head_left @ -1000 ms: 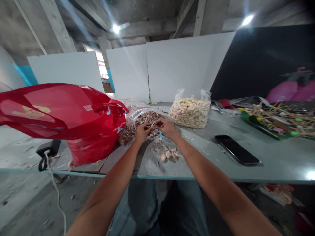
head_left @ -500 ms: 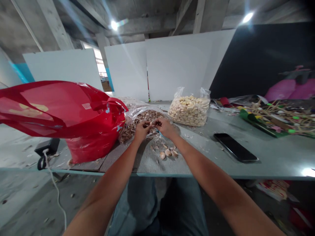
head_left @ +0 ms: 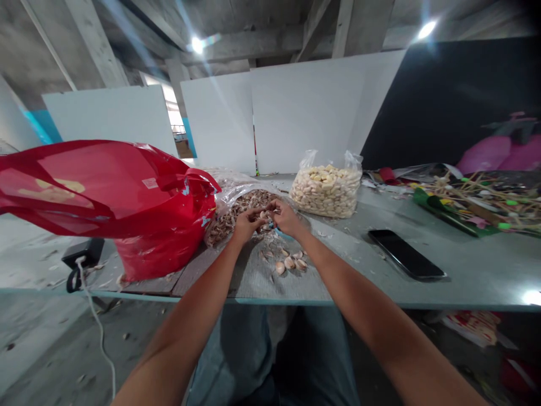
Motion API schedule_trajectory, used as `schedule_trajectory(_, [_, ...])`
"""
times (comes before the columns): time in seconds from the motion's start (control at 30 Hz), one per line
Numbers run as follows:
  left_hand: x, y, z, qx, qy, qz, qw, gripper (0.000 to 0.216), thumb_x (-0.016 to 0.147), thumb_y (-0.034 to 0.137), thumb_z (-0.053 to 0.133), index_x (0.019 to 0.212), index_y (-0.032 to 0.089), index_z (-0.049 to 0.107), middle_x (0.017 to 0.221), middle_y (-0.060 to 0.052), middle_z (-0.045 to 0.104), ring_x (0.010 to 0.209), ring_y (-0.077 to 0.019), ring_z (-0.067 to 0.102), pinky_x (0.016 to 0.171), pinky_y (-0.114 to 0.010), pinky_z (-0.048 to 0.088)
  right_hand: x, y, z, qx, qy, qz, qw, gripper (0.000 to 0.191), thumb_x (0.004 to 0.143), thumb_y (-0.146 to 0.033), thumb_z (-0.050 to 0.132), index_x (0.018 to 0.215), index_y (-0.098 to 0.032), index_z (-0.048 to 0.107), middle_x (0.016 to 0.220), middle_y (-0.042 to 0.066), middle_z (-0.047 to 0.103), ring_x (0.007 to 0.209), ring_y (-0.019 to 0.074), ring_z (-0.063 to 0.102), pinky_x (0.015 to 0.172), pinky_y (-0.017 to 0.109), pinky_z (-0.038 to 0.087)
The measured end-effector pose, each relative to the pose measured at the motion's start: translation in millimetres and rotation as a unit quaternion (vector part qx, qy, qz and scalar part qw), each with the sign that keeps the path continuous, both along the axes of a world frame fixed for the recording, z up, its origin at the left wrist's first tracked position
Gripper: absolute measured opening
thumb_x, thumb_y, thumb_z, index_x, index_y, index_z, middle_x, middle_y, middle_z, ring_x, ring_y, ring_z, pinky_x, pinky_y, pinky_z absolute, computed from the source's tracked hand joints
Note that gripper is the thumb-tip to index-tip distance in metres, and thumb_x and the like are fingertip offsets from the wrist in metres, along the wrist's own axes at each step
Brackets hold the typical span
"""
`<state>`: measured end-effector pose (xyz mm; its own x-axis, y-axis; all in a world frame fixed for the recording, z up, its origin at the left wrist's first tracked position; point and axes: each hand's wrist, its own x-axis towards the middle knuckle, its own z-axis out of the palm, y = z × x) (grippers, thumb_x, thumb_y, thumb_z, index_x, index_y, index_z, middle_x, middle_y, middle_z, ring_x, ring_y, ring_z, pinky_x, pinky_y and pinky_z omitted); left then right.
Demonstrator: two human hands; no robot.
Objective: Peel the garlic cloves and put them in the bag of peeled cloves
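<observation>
My left hand [head_left: 248,223] pinches a pale garlic clove [head_left: 264,215] at its fingertips, just above the edge of a heap of dry brown garlic skins [head_left: 253,198]. Close against the clove are the bent, closed fingers of my right hand [head_left: 284,217]; what lies between them is too small to make out. A blue thing [head_left: 280,232] shows partly under the right hand, most of it hidden. On the table nearer me lie several unpeeled garlic cloves [head_left: 289,263] with bits of skin. Behind the right hand stands a clear plastic bag of peeled garlic cloves [head_left: 324,192].
A large red plastic bag [head_left: 164,248] stands to the left, beside a black adapter [head_left: 87,252] with a white cable. A phone [head_left: 403,254] lies on the table [head_left: 350,270] at right. Thin sticks [head_left: 477,197] and a pink sprayer [head_left: 486,152] fill the far right.
My fingertips have moved slightly apart, and the clove between them shows more clearly. More of the blue thing is visible under my right hand.
</observation>
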<state>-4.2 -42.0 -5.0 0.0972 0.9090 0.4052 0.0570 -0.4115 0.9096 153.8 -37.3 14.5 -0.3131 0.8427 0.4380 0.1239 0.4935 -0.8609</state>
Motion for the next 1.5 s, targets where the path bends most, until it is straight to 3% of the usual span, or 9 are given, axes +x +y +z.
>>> schedule_trajectory(0.23, [-6, 4, -4.7, 0.039, 0.053, 0.08, 0.995, 0.039, 0.064, 0.042, 0.076, 0.088, 0.011, 0.07, 0.068, -0.002, 0.064, 0.043, -0.0054, 0.044, 0.039, -0.019, 0.033, 1, 2, -0.2, 0.054, 0.039, -0.016, 0.998, 0.013, 0.074, -0.028, 0.055, 0.083, -0.019, 0.055, 0.079, 0.0, 0.054, 0.056, 0.0092, 0.047, 0.046, 0.021, 0.039])
schedule_trajectory(0.37, [-9, 7, -8.6, 0.045, 0.053, 0.107, 0.992, 0.038, 0.069, 0.042, 0.072, 0.092, 0.013, 0.067, 0.079, -0.004, 0.067, 0.046, -0.0053, 0.046, 0.041, -0.019, 0.034, -1, 2, 0.4, 0.03, 0.047, -0.014, 0.998, 0.014, 0.074, -0.031, 0.057, 0.082, -0.019, 0.056, 0.074, -0.001, 0.055, 0.054, 0.0095, 0.047, 0.043, 0.019, 0.036])
schedule_trajectory(0.47, [-12, 9, -9.9, 0.063, 0.039, 0.124, 0.989, 0.038, 0.071, 0.038, 0.071, 0.101, 0.016, 0.064, 0.083, -0.003, 0.065, 0.053, -0.0071, 0.051, 0.045, -0.018, 0.037, 2, 5, -0.2, 0.031, 0.058, -0.056, 0.996, 0.016, 0.076, -0.032, 0.057, 0.086, -0.019, 0.059, 0.076, 0.0, 0.058, 0.054, 0.0099, 0.047, 0.045, 0.02, 0.037])
schedule_trajectory(0.6, [-10, 5, -6.9, 0.084, 0.043, 0.114, 0.989, 0.036, 0.073, 0.035, 0.07, 0.103, 0.017, 0.061, 0.081, -0.002, 0.063, 0.059, -0.0088, 0.053, 0.049, -0.019, 0.04, 8, 11, -2.6, 0.088, 0.009, -0.133, 0.987, 0.017, 0.079, -0.025, 0.057, 0.089, -0.016, 0.067, 0.08, 0.002, 0.064, 0.065, 0.0127, 0.053, 0.061, 0.024, 0.044])
schedule_trajectory(0.8, [-4, -2, -1.7, 0.08, 0.082, 0.085, 0.99, 0.039, 0.079, 0.042, 0.063, 0.106, 0.014, 0.066, 0.074, -0.002, 0.064, 0.052, -0.0079, 0.049, 0.047, -0.02, 0.038, 7, 5, -2.6, 0.173, -0.124, -0.124, 0.969, 0.024, 0.084, -0.025, 0.058, 0.102, -0.018, 0.073, 0.084, 0.004, 0.063, 0.073, 0.0144, 0.054, 0.072, 0.029, 0.045])
schedule_trajectory(0.97, [-3, -3, 0.0, 0.062, 0.074, 0.063, 0.993, 0.042, 0.081, 0.043, 0.061, 0.107, 0.012, 0.069, 0.054, 0.003, 0.054, 0.042, -0.007, 0.044, 0.042, -0.02, 0.035, 3, 7, -5.4, 0.127, -0.09, -0.055, 0.986, 0.026, 0.082, -0.025, 0.062, 0.105, -0.016, 0.071, 0.083, 0.005, 0.068, 0.071, 0.0146, 0.059, 0.07, 0.028, 0.047])
schedule_trajectory(1.17, [-4, 1, -0.5, 0.046, 0.059, 0.06, 0.995, 0.047, 0.07, 0.039, 0.072, 0.109, 0.012, 0.069, 0.057, 0.002, 0.059, 0.042, -0.0066, 0.045, 0.042, -0.02, 0.037, 2, 9, -9.0, 0.084, -0.044, -0.051, 0.994, 0.022, 0.082, -0.027, 0.062, 0.097, -0.016, 0.072, 0.084, 0.006, 0.072, 0.073, 0.0168, 0.064, 0.07, 0.029, 0.05])
schedule_trajectory(1.37, [-4, -3, 0.3, 0.04, 0.062, 0.073, 0.995, 0.047, 0.072, 0.043, 0.07, 0.108, 0.013, 0.07, 0.065, -0.002, 0.066, 0.05, -0.0111, 0.057, 0.046, -0.022, 0.045, 4, 3, -4.8, 0.135, -0.105, -0.085, 0.982, 0.023, 0.085, -0.026, 0.059, 0.1, -0.018, 0.074, 0.091, 0.007, 0.074, 0.081, 0.0176, 0.065, 0.075, 0.03, 0.05])
schedule_trajectory(1.5, [-3, -7, 2.9, 0.05, 0.119, 0.08, 0.988, 0.042, 0.075, 0.042, 0.068, 0.104, 0.013, 0.072, 0.061, -0.002, 0.065, 0.049, -0.0111, 0.057, 0.048, -0.021, 0.044, 4, 2, -2.2, 0.198, -0.163, -0.111, 0.96, 0.024, 0.088, -0.028, 0.058, 0.105, -0.022, 0.072, 0.1, 0.006, 0.072, 0.093, 0.0183, 0.063, 0.082, 0.03, 0.048])
